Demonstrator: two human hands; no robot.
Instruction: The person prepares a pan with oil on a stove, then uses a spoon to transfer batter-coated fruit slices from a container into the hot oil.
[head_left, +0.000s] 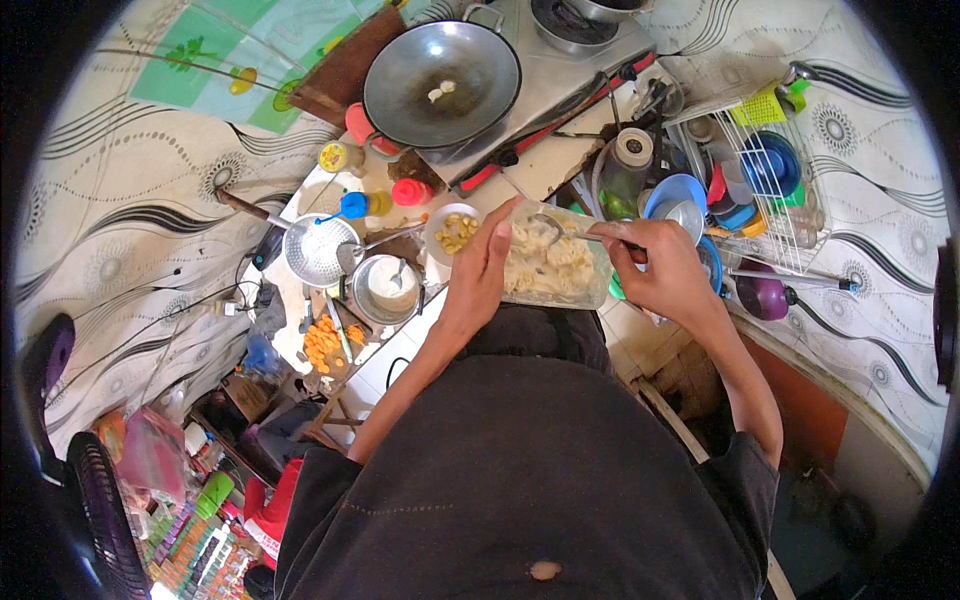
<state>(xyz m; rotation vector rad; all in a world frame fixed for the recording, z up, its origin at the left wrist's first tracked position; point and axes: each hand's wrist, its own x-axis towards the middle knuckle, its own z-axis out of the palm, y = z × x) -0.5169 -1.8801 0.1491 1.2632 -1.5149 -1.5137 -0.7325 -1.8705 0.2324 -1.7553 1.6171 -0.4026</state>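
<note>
My left hand (480, 270) grips the left side of a clear plastic container (592, 294) that holds a pale, lumpy batter (551, 266). In my right hand (660, 266) is the handle of a metal spoon (545, 229), whose bowl dips into the batter near the container's far edge. A white bowl of small yellowish pieces (456, 232) stands just beyond my left hand. Farther off, a wok (442, 82) sits on the gas stove, with a few small pale pieces (441, 91) near its middle.
At left stand a perforated ladle (321, 250), a pot of white stuff with a spoon (386, 289), chopped orange pieces (322, 343) and a knife (339, 328). Lidded jars (411, 192) stand behind. A wire dish rack (780, 187) is at right. A person in a red top (274, 502) is at lower left.
</note>
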